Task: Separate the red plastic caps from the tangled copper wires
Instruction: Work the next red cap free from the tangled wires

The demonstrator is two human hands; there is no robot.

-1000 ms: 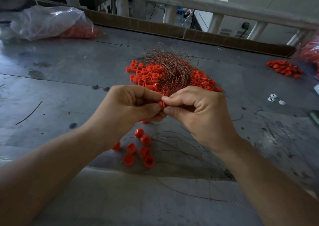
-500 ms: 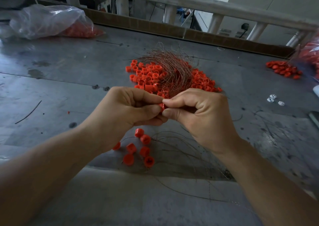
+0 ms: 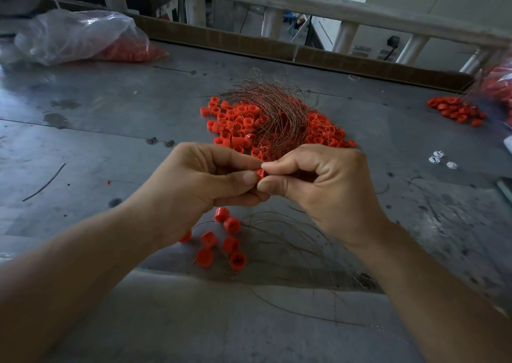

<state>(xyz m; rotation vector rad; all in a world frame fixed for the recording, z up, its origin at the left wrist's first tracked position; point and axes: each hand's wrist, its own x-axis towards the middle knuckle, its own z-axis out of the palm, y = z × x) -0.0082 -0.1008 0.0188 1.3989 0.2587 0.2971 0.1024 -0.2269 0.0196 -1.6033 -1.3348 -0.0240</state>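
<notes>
1. Pinched between the thumb and forefinger of the left hand (image 3: 199, 188) and those of the right hand (image 3: 327, 188), both hands curled tight and meeting tip to tip: one small red cap (image 3: 260, 173), only a sliver of it showing. Not clear whether any wire is attached to it.
2. Just beyond the hands, on the grey worktop (image 3: 110, 141): a broad heap of red caps (image 3: 235, 124), short open cylinders of smooth bright plastic, lying every way.
3. On top of that heap, reaching down towards the right hand's knuckles: a tangle of copper wires (image 3: 274, 113), thin, reddish-brown, curved like a loose nest, covering the caps under its middle.
4. Below the hands, nearer to the person: seven loose caps (image 3: 230, 245), apart from the heap, some upright, some on the side, one partly hidden behind the left wrist.
5. Beside those, under the right wrist: a few long wire strands (image 3: 291, 238), spread flat in wide arcs.
6. Far to the left of the left hand: a clear, crinkled plastic bag (image 3: 69, 35) with red pieces inside; nearer, a short dark wire piece (image 3: 44, 182) lying alone.
7. Far to the right of the right hand: a second small pile of red caps (image 3: 454, 110); closer, some white bits (image 3: 437, 159).
8. Worktop of dull metal sheet, scratched and stained; along its far edge a brown cardboard strip (image 3: 249, 41), behind that a pale railing (image 3: 332, 5).
</notes>
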